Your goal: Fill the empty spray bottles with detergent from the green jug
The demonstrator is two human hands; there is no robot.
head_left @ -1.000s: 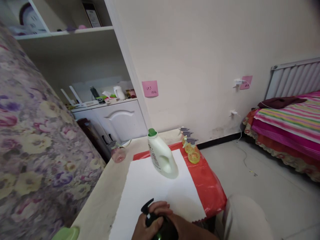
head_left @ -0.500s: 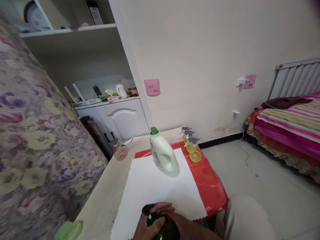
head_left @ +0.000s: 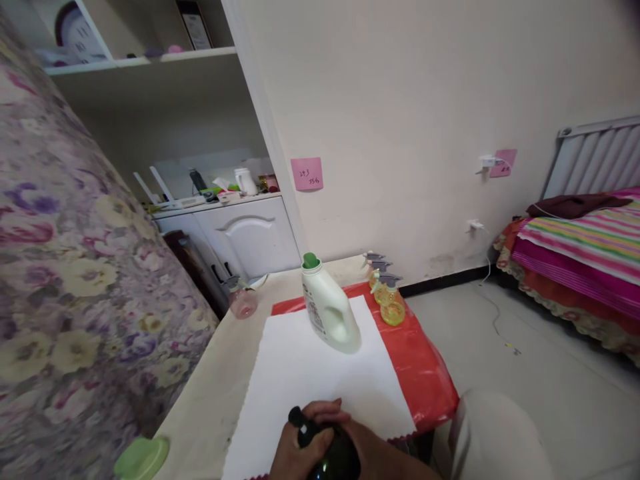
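Observation:
At the near edge of the white sheet, both of my hands are wrapped around a dark, glossy spray bottle [head_left: 337, 460] with a black head tilted to the left. My left hand [head_left: 295, 450] grips it from the left, thumb across the neck. From the right, my right hand [head_left: 360, 437] closes over its top and side, and its fingers meet the left hand. The bottle's lower part is cut off by the frame. Beyond my hands stands a pale green detergent jug [head_left: 330, 310], its neck showing a green inner spout [head_left: 310, 260].
Several yellow spray bottles [head_left: 393, 310] line the table's right side on red plastic [head_left: 420, 367]. A pink spray bottle [head_left: 243, 303] stands at the far left. Near the left edge lies a light green cap [head_left: 143, 459]. The white sheet [head_left: 280, 373] covers the table's middle.
The view has shifted slightly. Both hands still hold the dark bottle, its black head turned a little, and the jug stands in the same place.

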